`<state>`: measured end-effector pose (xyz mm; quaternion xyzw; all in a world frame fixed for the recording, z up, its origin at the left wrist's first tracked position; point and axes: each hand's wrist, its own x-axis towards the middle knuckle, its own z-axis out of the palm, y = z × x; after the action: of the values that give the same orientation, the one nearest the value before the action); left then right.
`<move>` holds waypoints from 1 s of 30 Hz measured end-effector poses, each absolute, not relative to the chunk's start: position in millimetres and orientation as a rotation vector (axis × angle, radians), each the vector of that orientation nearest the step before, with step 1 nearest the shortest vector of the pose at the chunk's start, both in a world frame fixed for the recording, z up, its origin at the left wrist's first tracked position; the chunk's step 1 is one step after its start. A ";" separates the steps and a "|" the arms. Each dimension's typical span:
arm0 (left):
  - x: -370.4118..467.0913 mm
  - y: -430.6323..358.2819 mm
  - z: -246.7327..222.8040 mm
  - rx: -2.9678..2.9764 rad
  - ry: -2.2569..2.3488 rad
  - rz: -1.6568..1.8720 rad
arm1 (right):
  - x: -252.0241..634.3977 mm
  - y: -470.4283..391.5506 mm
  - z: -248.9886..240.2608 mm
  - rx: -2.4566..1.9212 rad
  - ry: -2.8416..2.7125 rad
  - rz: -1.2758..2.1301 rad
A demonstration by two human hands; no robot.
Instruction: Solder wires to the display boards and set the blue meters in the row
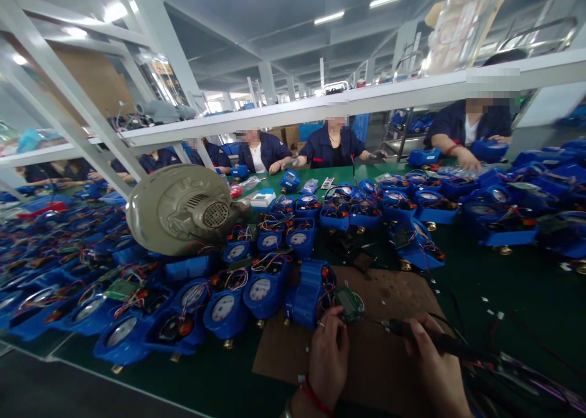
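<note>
In the head view my right hand (433, 351) grips a soldering iron (446, 343) by its dark handle, its thin tip pointing left at a small green circuit board (348, 303). My left hand (328, 348), a red cord at its wrist, pinches the near edge of that board with bent fingers. Thin wires run from the board into an open blue water meter (307, 296) lying on its side, just beyond my left fingers. Beneath them lies a brown cardboard sheet (384, 369). Whether the tip touches the board is too small to tell.
Rows of blue meters (224, 311) with loose wires crowd the left and back of the green table (476, 345). A big grey-green blower (178, 207) stands at left. A white shelf (293, 114) spans above. Across the table sit several co-workers (334, 144) in dark jackets.
</note>
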<state>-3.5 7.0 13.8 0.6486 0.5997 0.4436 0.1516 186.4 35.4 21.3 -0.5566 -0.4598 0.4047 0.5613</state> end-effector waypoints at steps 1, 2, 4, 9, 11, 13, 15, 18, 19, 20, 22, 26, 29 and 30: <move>-3.6 7.0 13.8 1.863 1.720 1.273 | 186.1 34.8 22.3 -1.312 -1.080 0.958; -3.7 6.9 13.7 1.862 1.722 1.273 | 186.0 34.1 23.4 -1.316 -1.085 0.961; -3.9 6.9 13.3 1.861 1.726 1.266 | 186.1 32.9 25.8 -1.323 -1.123 0.969; -4.4 7.1 10.3 1.874 1.724 1.284 | 186.7 32.2 28.1 -1.331 -1.182 0.944; -4.5 7.1 9.5 1.877 1.724 1.285 | 185.9 32.5 27.9 -1.322 -1.186 0.949; -4.4 7.0 9.5 1.875 1.725 1.273 | 184.6 32.6 27.7 -1.318 -1.154 0.957; -4.3 6.8 10.2 1.868 1.725 1.266 | 183.1 32.3 27.9 -1.317 -1.112 0.958; -3.8 6.8 10.8 1.863 1.718 1.273 | 182.0 31.9 27.4 -1.324 -1.104 0.938; -3.7 6.9 10.6 1.866 1.718 1.276 | 182.1 32.2 26.8 -1.322 -1.108 0.932; -3.6 7.2 10.4 1.870 1.721 1.276 | 182.4 32.7 25.9 -1.321 -1.108 0.929; -3.8 8.0 9.9 1.881 1.729 1.274 | 183.4 34.5 24.0 -1.312 -1.104 0.931; -5.2 8.5 11.2 1.919 1.705 1.257 | 185.6 36.6 23.2 -1.306 -1.116 0.931; -7.0 9.2 10.2 1.965 1.649 1.266 | 185.4 37.4 22.2 -1.262 -1.045 0.911; -7.6 10.2 8.5 1.988 1.618 1.255 | 185.0 38.4 20.4 -1.220 -1.009 0.924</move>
<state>-7.6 10.2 8.5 0.6893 0.5610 0.4353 0.1434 185.0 38.4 20.4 -0.5279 -0.4369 0.4001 0.6086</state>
